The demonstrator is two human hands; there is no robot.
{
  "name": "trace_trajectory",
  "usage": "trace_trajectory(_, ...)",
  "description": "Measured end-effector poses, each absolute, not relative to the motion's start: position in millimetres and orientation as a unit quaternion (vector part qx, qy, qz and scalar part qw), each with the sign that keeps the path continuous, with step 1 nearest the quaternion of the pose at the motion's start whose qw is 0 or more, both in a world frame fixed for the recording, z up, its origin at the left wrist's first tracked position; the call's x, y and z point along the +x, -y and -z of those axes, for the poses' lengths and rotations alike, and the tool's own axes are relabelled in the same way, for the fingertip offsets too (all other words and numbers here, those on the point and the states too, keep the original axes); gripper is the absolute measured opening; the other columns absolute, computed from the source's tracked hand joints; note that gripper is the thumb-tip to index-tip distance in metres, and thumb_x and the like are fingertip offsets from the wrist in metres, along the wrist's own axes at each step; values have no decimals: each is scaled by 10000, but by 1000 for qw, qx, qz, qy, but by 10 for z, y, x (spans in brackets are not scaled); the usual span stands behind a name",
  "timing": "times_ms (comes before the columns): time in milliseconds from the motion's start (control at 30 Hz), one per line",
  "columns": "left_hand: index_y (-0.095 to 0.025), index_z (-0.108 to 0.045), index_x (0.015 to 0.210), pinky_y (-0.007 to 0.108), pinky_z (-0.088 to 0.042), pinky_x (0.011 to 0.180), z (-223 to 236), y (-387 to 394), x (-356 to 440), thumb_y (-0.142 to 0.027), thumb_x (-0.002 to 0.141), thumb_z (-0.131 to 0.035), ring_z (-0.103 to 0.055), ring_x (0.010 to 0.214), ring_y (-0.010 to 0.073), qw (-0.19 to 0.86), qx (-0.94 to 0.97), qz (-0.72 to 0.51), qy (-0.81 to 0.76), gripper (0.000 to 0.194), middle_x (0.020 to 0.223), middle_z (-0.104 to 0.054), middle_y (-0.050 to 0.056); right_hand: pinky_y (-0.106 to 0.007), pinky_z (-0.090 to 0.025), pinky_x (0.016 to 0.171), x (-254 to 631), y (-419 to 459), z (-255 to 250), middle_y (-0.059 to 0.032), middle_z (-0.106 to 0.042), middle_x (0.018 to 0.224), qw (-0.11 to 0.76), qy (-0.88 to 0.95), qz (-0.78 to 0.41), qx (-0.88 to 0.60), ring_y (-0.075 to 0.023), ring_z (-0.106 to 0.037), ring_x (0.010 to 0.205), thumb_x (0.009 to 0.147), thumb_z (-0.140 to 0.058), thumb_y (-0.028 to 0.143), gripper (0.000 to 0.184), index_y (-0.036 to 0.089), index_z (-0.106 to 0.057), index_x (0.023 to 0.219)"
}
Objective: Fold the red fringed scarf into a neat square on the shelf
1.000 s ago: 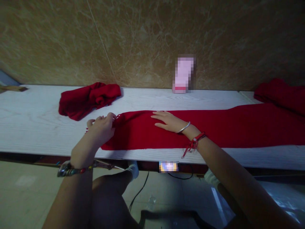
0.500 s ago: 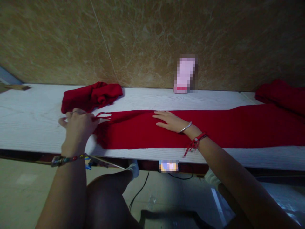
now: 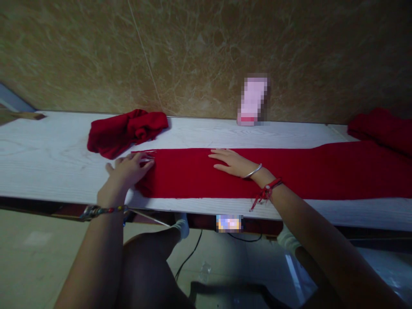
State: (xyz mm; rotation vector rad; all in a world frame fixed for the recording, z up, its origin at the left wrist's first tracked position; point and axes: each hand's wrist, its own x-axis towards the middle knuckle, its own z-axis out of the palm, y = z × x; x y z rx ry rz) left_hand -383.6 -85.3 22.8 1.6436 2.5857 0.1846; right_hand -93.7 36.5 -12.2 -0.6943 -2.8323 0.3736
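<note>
A long red scarf [image 3: 289, 171] with a fringed left end lies flat along the white tabletop, running off the right edge of the picture. Over its fringe rests my left hand [image 3: 127, 171], fingers apart and bent a little; the fingertips partly hide the strands. Several strands show beyond the fingers. My right hand [image 3: 230, 163] presses flat on the middle of the scarf with its fingers stretched out. Just beyond my left hand sits a bunched red cloth [image 3: 125, 132].
Another red cloth heap [image 3: 383, 126] lies at the far right. A blurred pink box-like object [image 3: 252, 101] leans against the marbled wall [image 3: 199, 51]. The white table [image 3: 48, 159] is narrow, with its front edge close to my knees. A black cable [image 3: 189, 255] hangs below.
My left hand drew the fringe out leftward, then came back right and now lies over it. The scarf's left end looks smoother. My right hand has stayed in place on the scarf.
</note>
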Motion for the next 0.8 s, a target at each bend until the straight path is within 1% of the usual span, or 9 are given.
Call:
trace_trajectory(67,-122,-540,1227,749,-247,890,-251,927,-3836,-564,860,-286,-323,1249,517,41,423,-29,-905,628,1339,-451,259,-454,-286,1094,-938,-373,129,-102,-429,1435,100,958,-126,-235,-200,-365,1329,919,-439,375,441,212,-477,1326)
trace_trajectory(167,-82,-541,1230,722,-291,885,-302,994,-3778,-454,886,-275,-292,1263,526,-12,384,-44,-922,572,1347,-420,284,-445,-282,1097,-943,-379,136,-108,-436,1430,102,958,-128,-235,-199,-364,1329,918,-444,368,440,199,-482,1322)
trace_trajectory(267,-83,-565,1190,572,-376,955,-288,911,-3688,-293,853,-338,-417,1230,391,-83,532,-102,-836,457,1318,-477,232,-435,-277,1101,-949,-368,122,-118,-431,1431,102,957,-127,-240,-200,-367,1327,915,-451,356,444,181,-484,1321)
trace_trajectory(333,-115,-600,1126,422,-406,987,-240,811,-3648,-246,810,-380,-506,1161,282,-57,643,-106,-757,407,1246,-553,168,-430,-277,1102,-951,-354,103,-128,-429,1431,98,957,-128,-242,-201,-365,1328,914,-454,344,445,165,-485,1320)
trace_trajectory(400,-150,-605,1101,371,-420,973,-196,747,-3641,-259,794,-402,-546,1106,244,-6,683,-78,-726,383,1193,-592,128,-432,-276,1101,-951,-342,85,-130,-428,1431,96,957,-130,-242,-201,-365,1329,913,-457,337,442,162,-487,1318)
trace_trajectory(500,-139,-545,1186,509,-433,899,-204,795,-3675,-390,833,-384,-539,1102,340,40,564,-11,-825,462,1222,-567,189,-431,-271,1103,-951,-340,81,-128,-429,1431,96,955,-135,-244,-200,-366,1328,912,-462,334,438,168,-491,1316)
trace_trajectory(633,-70,-541,1204,662,-322,906,-316,985,-3664,-501,873,-287,-384,1214,499,15,398,9,-917,600,1305,-470,284,-428,-274,1098,-951,-360,108,-117,-432,1431,103,956,-134,-241,-194,-364,1329,915,-460,343,432,192,-489,1318)
trace_trajectory(700,-62,-517,1246,665,-278,955,-341,1018,-3594,-430,891,-298,-280,1282,508,-31,420,-26,-906,557,1393,-381,270,-436,-272,1096,-944,-368,115,-110,-422,1440,100,957,-125,-240,-196,-358,1333,920,-448,349,435,202,-478,1328)
trace_trajectory(800,-125,-442,1341,603,-291,1006,-282,940,-3442,-373,888,-369,-217,1347,437,-52,530,-64,-844,521,1485,-278,199,-449,-261,1095,-922,-374,108,-109,-381,1465,76,959,-109,-250,-209,-331,1348,930,-421,357,455,196,-447,1354)
